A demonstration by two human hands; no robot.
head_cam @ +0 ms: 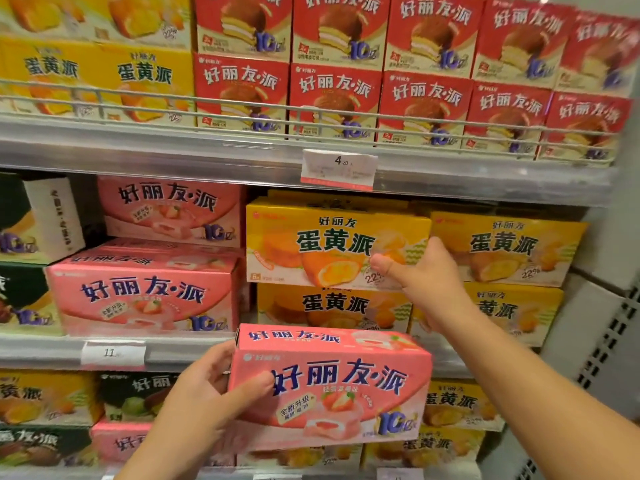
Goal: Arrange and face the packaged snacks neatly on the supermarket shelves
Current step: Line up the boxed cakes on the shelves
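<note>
The left hand (204,386) grips a pink box (329,386) by its left end, thumb across the printed front and fingers (221,355) curled behind. The box is held clear of the shelving, at 6 o'clock in the view, front face outward; judged purpose: to keep it ready for insertion into the pink stack (145,289) at 9 o'clock, where matching boxes sit.

The right hand (426,275) reaches to 3 o'clock, thumb pressed on the front of the top yellow box (332,244) and fingers wrapped round its right edge. Judged purpose: to square or shift this box, which stands forward of its neighbour (509,251).

The middle shelf (45,351) is a grey metal ledge with price tags (112,353). The upper shelf (173,154) carries red boxes (336,102) behind a wire rail (207,103). A perforated upright (609,344) closes the bay at the right.
</note>
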